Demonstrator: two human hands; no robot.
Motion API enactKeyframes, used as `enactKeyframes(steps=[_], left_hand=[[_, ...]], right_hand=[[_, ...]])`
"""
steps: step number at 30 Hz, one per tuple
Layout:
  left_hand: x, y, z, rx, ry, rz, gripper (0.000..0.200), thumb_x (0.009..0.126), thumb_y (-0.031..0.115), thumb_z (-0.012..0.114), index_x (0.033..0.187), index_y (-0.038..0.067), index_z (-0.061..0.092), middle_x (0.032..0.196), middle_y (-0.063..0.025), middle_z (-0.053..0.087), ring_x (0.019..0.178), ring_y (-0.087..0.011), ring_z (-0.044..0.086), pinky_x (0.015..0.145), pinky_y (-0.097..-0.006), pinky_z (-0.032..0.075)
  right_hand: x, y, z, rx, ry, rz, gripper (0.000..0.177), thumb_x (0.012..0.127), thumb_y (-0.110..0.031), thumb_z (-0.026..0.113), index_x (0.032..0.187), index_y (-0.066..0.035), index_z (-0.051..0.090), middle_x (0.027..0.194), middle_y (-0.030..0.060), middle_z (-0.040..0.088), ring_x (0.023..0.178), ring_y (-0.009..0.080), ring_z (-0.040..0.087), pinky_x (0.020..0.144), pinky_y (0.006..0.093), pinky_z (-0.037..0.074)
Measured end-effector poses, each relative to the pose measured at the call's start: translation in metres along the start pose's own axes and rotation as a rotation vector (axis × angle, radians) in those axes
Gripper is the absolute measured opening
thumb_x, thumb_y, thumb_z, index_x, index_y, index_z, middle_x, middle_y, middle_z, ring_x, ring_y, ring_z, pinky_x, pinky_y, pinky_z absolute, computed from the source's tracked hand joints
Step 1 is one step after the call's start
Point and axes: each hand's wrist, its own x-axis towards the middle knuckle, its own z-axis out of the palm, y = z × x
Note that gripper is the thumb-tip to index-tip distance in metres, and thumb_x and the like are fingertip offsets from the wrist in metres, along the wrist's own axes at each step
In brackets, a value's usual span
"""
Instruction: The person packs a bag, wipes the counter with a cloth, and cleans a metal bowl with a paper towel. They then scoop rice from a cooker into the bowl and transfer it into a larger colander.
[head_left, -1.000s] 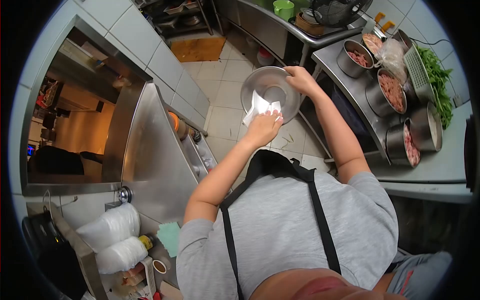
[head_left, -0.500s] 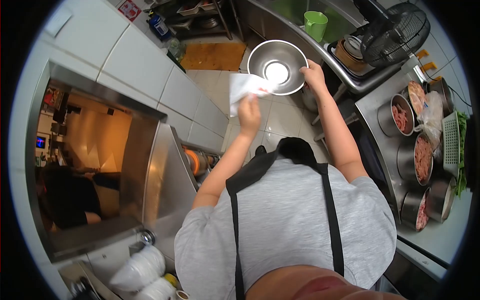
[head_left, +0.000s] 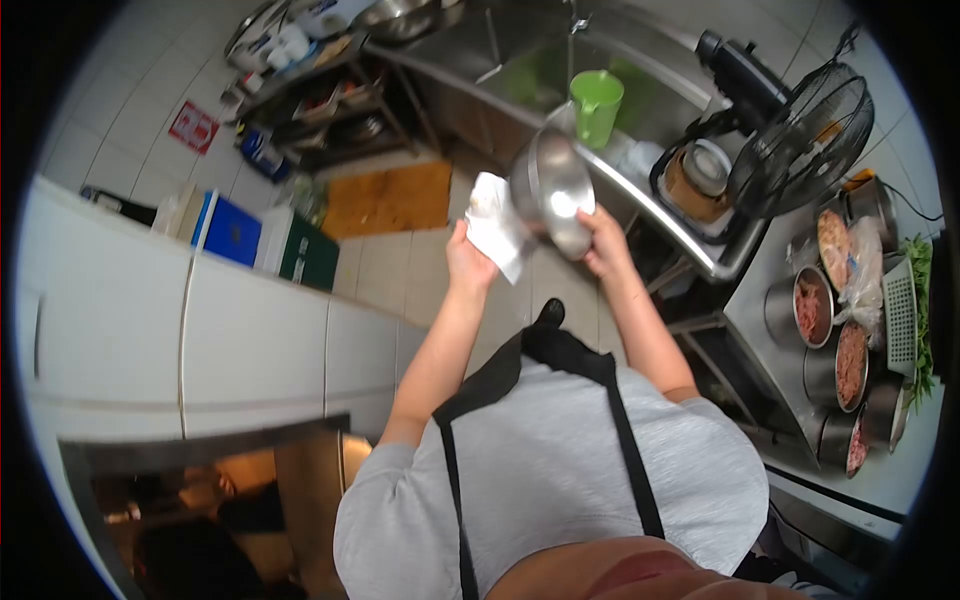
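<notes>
My left hand (head_left: 472, 262) holds a white cloth or paper (head_left: 496, 226) with a faint stain near its top; the sheet hangs beside the bowl. A steel bowl (head_left: 553, 190) is tilted on its side, slightly blurred, with its rim gripped by my right hand (head_left: 604, 243). Beyond the bowl, a green jug (head_left: 596, 106) stands at the edge of the sink.
The steel sink (head_left: 660, 62) runs across the back. A black fan (head_left: 805, 135) stands right of it. On the right counter (head_left: 765, 345) are several steel pots of meat and a green basket (head_left: 900, 320). An orange mat (head_left: 388, 200) lies on the floor.
The view has swung left and shows more of the sink. The bowl has turned from facing the camera to tilted sideways, and the white sheet now hangs lower beside it.
</notes>
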Motion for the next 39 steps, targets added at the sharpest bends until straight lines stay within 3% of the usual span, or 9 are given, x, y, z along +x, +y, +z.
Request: enactKeyframes(steps=[3,15,18,23,26,27,29,33,39], left_hand=[[0.041,-0.01,0.026,0.09,-0.003,0.009,0.045,0.097,0.035,0.025,0.125,0.005,0.043,0.127,-0.012,0.048,0.118,-0.0298,0.043,0.103,-0.0428,0.031],[0.233,0.002,0.088,0.455,0.077,-0.274,0.031,0.088,0.025,0.043,0.1,0.001,0.059,0.099,-0.0126,0.061,0.094,-0.026,0.059,0.083,-0.0392,0.049],[0.25,-0.009,0.109,0.673,-0.204,-0.179,0.032,0.089,0.019,0.041,0.107,-0.002,0.057,0.101,-0.0161,0.061,0.092,-0.0274,0.06,0.082,-0.0379,0.05],[0.36,-0.036,0.14,0.43,-0.438,-0.709,0.04,0.096,0.029,0.034,0.121,0.001,0.047,0.121,-0.0157,0.053,0.115,-0.0316,0.048,0.096,-0.0477,0.04],[0.396,-0.069,0.186,0.115,-0.582,-0.999,0.023,0.094,0.021,0.042,0.102,0.004,0.056,0.086,-0.0077,0.058,0.068,-0.0176,0.052,0.059,-0.0314,0.044],[0.408,-0.081,0.197,0.254,-0.299,-0.875,0.018,0.093,0.018,0.043,0.086,0.006,0.054,0.066,-0.0023,0.045,0.051,-0.0114,0.035,0.045,-0.0263,0.03],[0.471,-0.114,0.196,0.038,-0.623,-1.18,0.02,0.089,0.015,0.045,0.071,0.008,0.045,0.061,0.0002,0.034,0.047,-0.012,0.028,0.04,-0.0277,0.027],[0.496,-0.173,0.243,0.177,-0.553,-1.055,0.035,0.087,0.03,0.041,0.058,0.012,0.034,0.054,-0.0006,0.029,0.042,-0.0112,0.024,0.036,-0.0248,0.02],[0.563,-0.305,0.276,0.275,-0.509,-0.797,0.037,0.089,0.037,0.03,0.076,0.007,0.048,0.062,-0.0071,0.046,0.052,-0.021,0.047,0.045,-0.0354,0.039]], right_hand=[[0.045,0.008,0.005,-0.204,-0.007,-0.076,0.03,0.084,-0.009,0.051,0.114,-0.006,0.053,0.069,0.0019,0.059,0.033,0.0042,0.036,0.025,0.0187,0.022],[0.171,-0.063,0.001,-0.221,0.06,-0.113,0.031,0.08,-0.012,0.055,0.11,-0.005,0.056,0.07,0.0031,0.061,0.036,0.0038,0.041,0.026,0.0181,0.025],[0.165,-0.087,-0.006,-0.357,0.228,-0.174,0.029,0.079,-0.011,0.056,0.107,-0.005,0.059,0.067,0.0023,0.06,0.036,0.0041,0.041,0.028,0.0189,0.026],[0.138,-0.114,-0.033,-0.256,0.433,-0.276,0.032,0.076,-0.006,0.055,0.108,-0.005,0.06,0.058,0.0006,0.055,0.032,0.0044,0.035,0.028,0.0199,0.026],[0.112,-0.121,-0.031,-0.224,0.647,-0.42,0.031,0.078,-0.007,0.055,0.109,-0.004,0.059,0.059,0.0004,0.056,0.031,0.0039,0.034,0.028,0.0194,0.025],[0.101,-0.125,-0.025,-0.174,0.703,-0.471,0.032,0.078,-0.007,0.056,0.11,-0.003,0.058,0.06,0.0002,0.057,0.031,0.0036,0.034,0.027,0.0192,0.024],[0.083,-0.119,-0.026,-0.128,0.794,-0.577,0.033,0.079,-0.007,0.057,0.111,-0.001,0.057,0.073,0.0027,0.061,0.046,0.006,0.048,0.038,0.0191,0.036],[0.037,-0.109,0.008,-0.123,1.018,-0.759,0.037,0.079,-0.005,0.058,0.114,0.003,0.054,0.099,0.0093,0.062,0.083,0.0134,0.061,0.07,0.0236,0.05],[-0.017,-0.047,0.039,0.018,1.484,-0.901,0.039,0.078,-0.003,0.057,0.115,0.005,0.052,0.099,0.0132,0.062,0.082,0.0156,0.061,0.068,0.0246,0.05]])
